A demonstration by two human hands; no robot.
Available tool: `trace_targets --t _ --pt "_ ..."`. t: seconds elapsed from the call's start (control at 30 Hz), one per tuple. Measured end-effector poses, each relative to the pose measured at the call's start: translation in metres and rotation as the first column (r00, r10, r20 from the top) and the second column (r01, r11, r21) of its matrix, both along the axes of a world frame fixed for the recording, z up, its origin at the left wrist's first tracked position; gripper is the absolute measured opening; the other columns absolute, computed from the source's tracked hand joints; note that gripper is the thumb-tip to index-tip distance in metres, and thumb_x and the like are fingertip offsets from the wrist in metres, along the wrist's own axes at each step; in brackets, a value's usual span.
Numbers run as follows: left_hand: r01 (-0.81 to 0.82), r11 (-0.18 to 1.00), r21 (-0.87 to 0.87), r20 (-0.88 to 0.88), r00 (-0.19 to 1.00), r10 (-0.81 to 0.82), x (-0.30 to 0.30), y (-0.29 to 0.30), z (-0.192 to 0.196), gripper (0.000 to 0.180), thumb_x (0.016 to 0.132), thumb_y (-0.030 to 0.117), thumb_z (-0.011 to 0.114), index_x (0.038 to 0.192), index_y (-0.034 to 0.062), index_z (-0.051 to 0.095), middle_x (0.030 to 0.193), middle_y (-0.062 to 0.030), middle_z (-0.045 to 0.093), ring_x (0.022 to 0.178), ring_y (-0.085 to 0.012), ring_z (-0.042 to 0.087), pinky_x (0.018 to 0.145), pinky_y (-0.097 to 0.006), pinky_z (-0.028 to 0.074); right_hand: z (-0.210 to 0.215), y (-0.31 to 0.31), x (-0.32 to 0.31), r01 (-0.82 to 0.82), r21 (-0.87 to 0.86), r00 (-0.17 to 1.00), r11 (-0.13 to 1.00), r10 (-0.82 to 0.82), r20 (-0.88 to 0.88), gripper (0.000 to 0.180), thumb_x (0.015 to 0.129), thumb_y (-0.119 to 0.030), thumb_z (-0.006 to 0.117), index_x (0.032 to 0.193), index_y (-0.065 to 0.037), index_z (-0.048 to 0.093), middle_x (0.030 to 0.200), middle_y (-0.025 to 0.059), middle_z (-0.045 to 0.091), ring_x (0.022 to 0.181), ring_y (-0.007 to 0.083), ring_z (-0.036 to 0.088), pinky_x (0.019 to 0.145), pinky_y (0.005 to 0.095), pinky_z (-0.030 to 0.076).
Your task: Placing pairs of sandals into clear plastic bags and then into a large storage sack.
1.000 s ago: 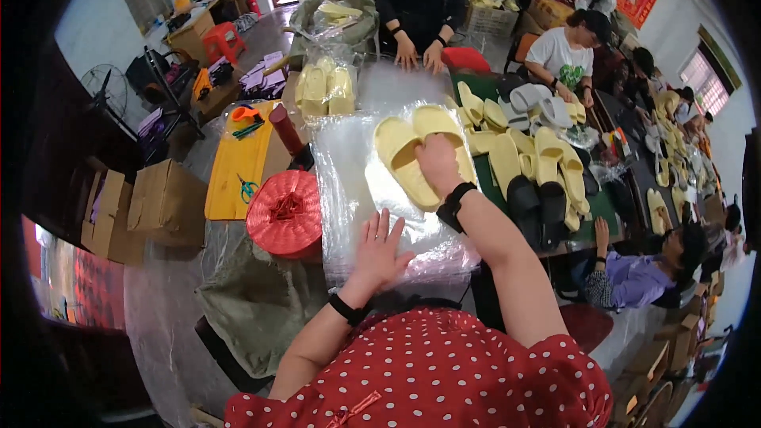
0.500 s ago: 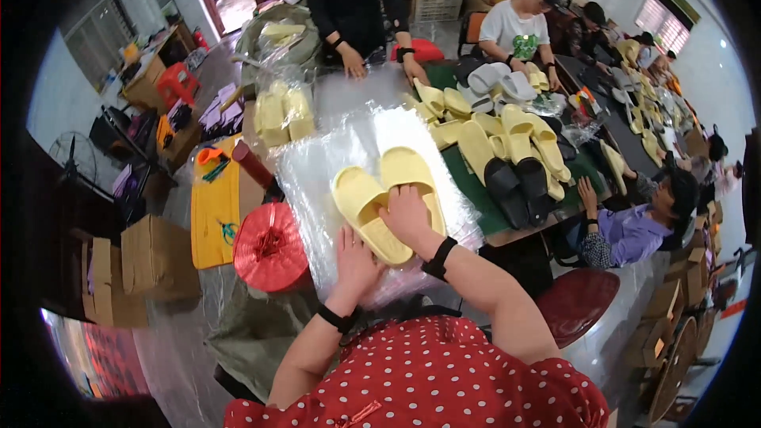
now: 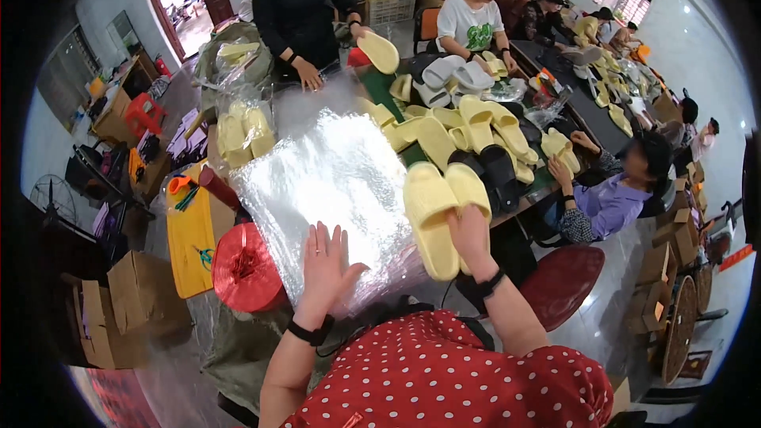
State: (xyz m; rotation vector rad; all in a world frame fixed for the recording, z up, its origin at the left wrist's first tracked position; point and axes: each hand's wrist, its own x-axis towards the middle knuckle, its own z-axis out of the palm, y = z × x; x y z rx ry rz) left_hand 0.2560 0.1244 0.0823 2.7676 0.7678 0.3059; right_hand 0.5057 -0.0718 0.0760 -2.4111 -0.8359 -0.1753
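My right hand (image 3: 469, 239) grips a pair of pale yellow slippers (image 3: 437, 212) side by side, held up at the right edge of a stack of clear plastic bags (image 3: 325, 182). My left hand (image 3: 329, 263) lies flat with fingers spread on the near end of that shiny stack. Both wrists wear black bands. My red polka-dot top fills the lower edge.
A red spool of cord (image 3: 246, 268) and a yellow box (image 3: 190, 234) sit left of the bags. Several yellow, white and black slippers (image 3: 476, 131) cover the green table. A person in black (image 3: 297, 12) stands opposite; other people sit along the right. Cardboard boxes (image 3: 119, 305) stand at lower left.
My right hand has carried the yellow slippers off the middle of the plastic bags to the right. My left hand has stayed pressed on the bags' near end.
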Motion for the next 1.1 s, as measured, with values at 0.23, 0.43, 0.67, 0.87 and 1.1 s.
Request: trace_targets --t 0.23,0.43,0.67,0.87,1.1 --pt "0.204 0.975 -0.089 -0.074 0.975 -0.211 0.015 -0.021 0.008 0.08 0.083 0.05 0.065 0.145 0.0072 0.038 0.155 -0.0241 0.021 0.145 -0.0425 0.015 0.116 -0.055 0.012 0.0 -0.098 -0.026 0.15 0.271 0.98 0.951 -0.108 -0.166 0.016 0.08 -0.011 0.064 0.083 0.002 0.054 0.079 0.0213 0.057 0.077 0.0417 0.056 0.066 0.0466 0.045" --pt "0.149 0.989 -0.024 0.049 0.988 -0.148 0.027 -0.017 -0.003 0.058 0.09 0.036 0.061 0.141 0.0099 0.047 0.152 -0.0243 0.03 0.141 -0.0453 0.024 0.113 -0.056 0.02 0.017 -0.073 -0.039 0.021 0.383 0.984 0.923 0.048 -0.17 0.016 0.076 -0.006 0.062 0.09 0.001 0.058 0.083 0.021 0.059 0.082 0.0431 0.058 0.068 0.0468 0.047" --pt "0.1 0.986 -0.134 -0.007 0.995 -0.102 0.022 0.005 0.013 0.053 0.09 0.037 0.059 0.137 0.013 0.051 0.144 -0.0221 0.043 0.133 -0.0432 0.038 0.111 -0.053 0.028 0.027 -0.107 -0.024 -0.058 0.356 0.993 0.933 0.091 -0.074 0.03 0.074 0.003 0.057 0.104 0.003 0.061 0.095 0.0225 0.063 0.091 0.0413 0.061 0.077 0.0413 0.048" --pt "0.15 0.986 -0.071 0.062 0.987 -0.146 0.017 -0.027 0.017 0.062 0.082 0.041 0.068 0.135 0.014 0.052 0.144 -0.0179 0.045 0.134 -0.0412 0.038 0.111 -0.052 0.029 0.022 -0.103 -0.027 -0.153 0.31 0.978 0.938 0.189 -0.089 0.032 0.078 0.001 0.056 0.11 0.005 0.059 0.103 0.0243 0.061 0.094 0.0441 0.058 0.08 0.0423 0.047" --pt "0.06 0.944 -0.326 0.296 0.954 0.042 0.009 -0.024 0.001 0.032 0.093 0.022 0.057 0.121 0.0082 0.064 0.127 -0.0154 0.061 0.123 -0.034 0.053 0.104 -0.042 0.04 0.037 -0.098 -0.044 -0.248 0.25 0.957 0.936 0.277 -0.087 0.034 0.078 0.003 0.056 0.112 0.004 0.059 0.105 0.0239 0.061 0.099 0.0435 0.058 0.082 0.0417 0.047"
